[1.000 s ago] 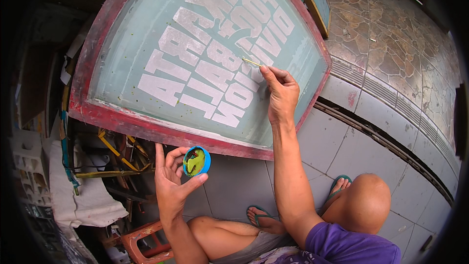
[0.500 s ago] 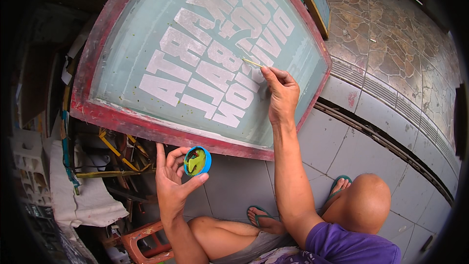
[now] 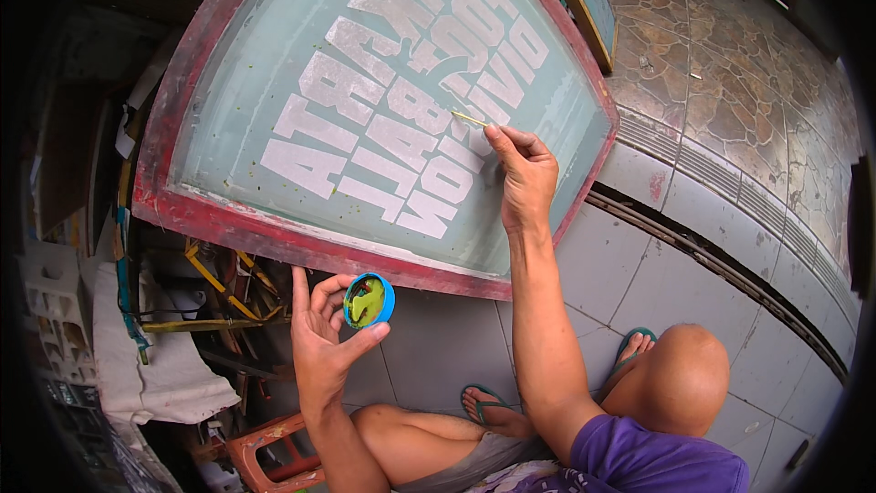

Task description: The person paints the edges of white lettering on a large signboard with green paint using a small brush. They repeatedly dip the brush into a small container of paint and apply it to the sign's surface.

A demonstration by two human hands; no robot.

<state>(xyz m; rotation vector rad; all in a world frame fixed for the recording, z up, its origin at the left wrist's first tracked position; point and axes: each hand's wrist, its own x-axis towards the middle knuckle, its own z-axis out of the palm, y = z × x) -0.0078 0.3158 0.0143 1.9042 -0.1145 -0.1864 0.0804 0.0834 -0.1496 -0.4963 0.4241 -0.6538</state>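
A large silk screen with a worn red frame and grey-green mesh tilts in front of me, bearing pale block lettering. My right hand pinches a thin yellowish stick between thumb and fingertips. The stick's far tip is at the mesh, close to the middle letters; whether it touches I cannot tell. Below the frame's near edge, my left hand grips a small blue cap between thumb and fingers. Yellow-green paste lies inside this cap. Tiny green specks dot the mesh.
A second, smaller wood-framed screen leans beyond the upper right corner. Wooden and yellow scraps, a white cloth, a pale hollow block and an orange plastic stool crowd the left. A floor channel runs along the right.
The stick and my right fingertips have shifted very slightly. My left hand and the cap keep their place.
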